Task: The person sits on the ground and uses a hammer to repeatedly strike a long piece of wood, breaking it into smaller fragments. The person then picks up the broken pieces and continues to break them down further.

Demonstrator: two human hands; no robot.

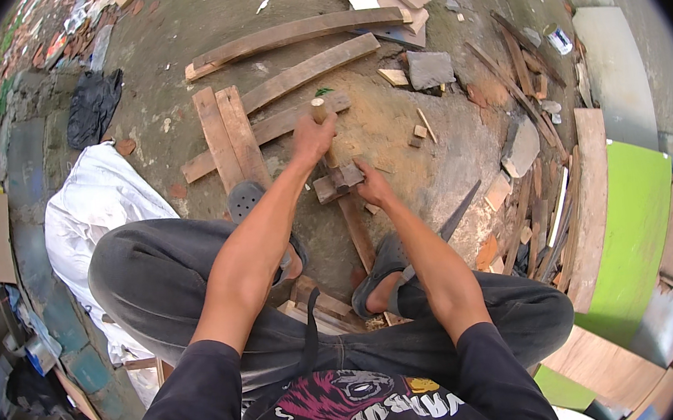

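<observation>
My left hand (314,138) is closed round a thick round wooden handle (319,112), held roughly upright between my knees. The handle's lower end meets a small brown wood block (346,175); whether they are joined I cannot tell. My right hand (370,185) grips the right side of that block, fingertips against it. Touching it on the left is another short wood piece (324,190). Below them a narrow wooden strip (357,231) runs toward my right foot in a grey clog (384,269).
Ahead lie long planks (293,32), with two shorter boards (232,135) by my left foot. Sawdust (394,134) and small offcuts (420,131) cover the ground. A white sack (98,202) sits at left; scrap wood (543,221) and a green panel (633,220) stand at right.
</observation>
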